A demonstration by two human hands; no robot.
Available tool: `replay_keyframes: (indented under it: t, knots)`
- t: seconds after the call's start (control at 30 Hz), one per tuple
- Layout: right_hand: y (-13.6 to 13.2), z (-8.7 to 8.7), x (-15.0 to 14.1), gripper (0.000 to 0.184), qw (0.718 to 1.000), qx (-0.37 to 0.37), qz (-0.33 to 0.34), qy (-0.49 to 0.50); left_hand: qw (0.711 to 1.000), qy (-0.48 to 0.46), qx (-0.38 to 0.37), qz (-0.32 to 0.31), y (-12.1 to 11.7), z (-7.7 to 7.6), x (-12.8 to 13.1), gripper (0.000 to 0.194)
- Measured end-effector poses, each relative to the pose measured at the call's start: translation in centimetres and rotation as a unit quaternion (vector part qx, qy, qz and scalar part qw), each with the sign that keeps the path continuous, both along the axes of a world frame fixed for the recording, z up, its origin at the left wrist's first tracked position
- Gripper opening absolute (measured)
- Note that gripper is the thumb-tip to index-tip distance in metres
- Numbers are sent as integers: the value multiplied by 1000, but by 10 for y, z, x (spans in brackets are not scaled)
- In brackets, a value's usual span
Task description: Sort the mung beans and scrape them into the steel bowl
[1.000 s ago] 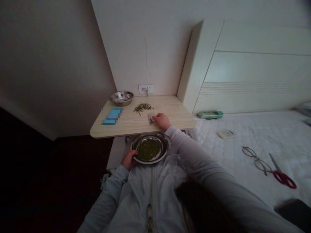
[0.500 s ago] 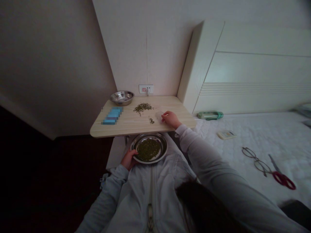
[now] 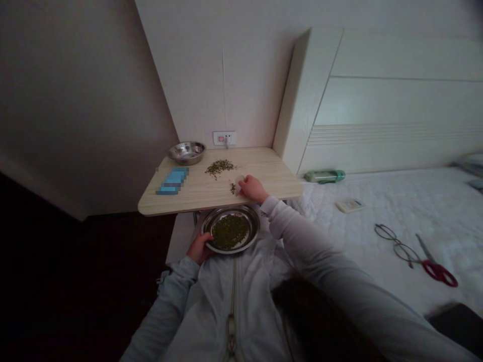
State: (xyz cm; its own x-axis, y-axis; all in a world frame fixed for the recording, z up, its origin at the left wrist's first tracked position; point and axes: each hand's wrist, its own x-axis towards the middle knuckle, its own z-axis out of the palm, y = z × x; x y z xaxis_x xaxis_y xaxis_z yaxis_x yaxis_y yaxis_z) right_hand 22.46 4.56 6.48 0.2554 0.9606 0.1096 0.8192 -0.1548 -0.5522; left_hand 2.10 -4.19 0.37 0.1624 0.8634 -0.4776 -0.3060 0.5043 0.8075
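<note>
The right grip (image 3: 253, 188), a bare hand, is at the middle of the frame, and I see it pressed together, pinching a pale translucent scraper (image 3: 239, 184) between thumb and fingers. The scraper is tilted, and just to its left I make out a small clump of green bits (image 3: 233, 188) on the desk (image 3: 267, 168); whether the two touch I can't tell from my feed. A larger, loosely scattered pile (image 3: 220, 167) lies above and left of that clump.

Lower in the frame, centre, the left grip (image 3: 199, 248) is closed on the left rim of a steel bowl (image 3: 256, 232), thumb over the edge; its other fingers are mostly hidden from me. That bowl sits over the lap, just below the desk's front edge, with a broad layer of greenish grains (image 3: 228, 231) inside.

On the desk's left part I have a second bowl (image 3: 191, 159) at the back and a blurred-out blue rectangle (image 3: 173, 181) nearer the front. At right, a green bottle (image 3: 324, 176), glasses (image 3: 397, 242) and red-handled scissors (image 3: 437, 271) lie on the white bed (image 3: 320, 211).
</note>
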Motion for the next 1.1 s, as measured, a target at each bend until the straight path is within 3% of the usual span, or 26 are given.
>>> replay_keyframes:
  t: [0.3,0.47,0.67,0.9,1.1]
  knots:
    - [-2,-1,-19,20,999,8,-4,32,1000,-19,-12,-2,1,-5,-1,45]
    - [-4,1,-3,11,991,43,-2,126,1000,-20,16,10,0,-2,0,49]
    - [-12,-2,15,7,967,71,74,235,999,-2,14,38,1,1,0,52]
    - [-18,-7,10,12,976,61,128,167,998,-2,49,47,-2,0,0,54]
    - [-15,-6,10,19,988,66,85,110,998,-16,43,51,-1,1,0,55]
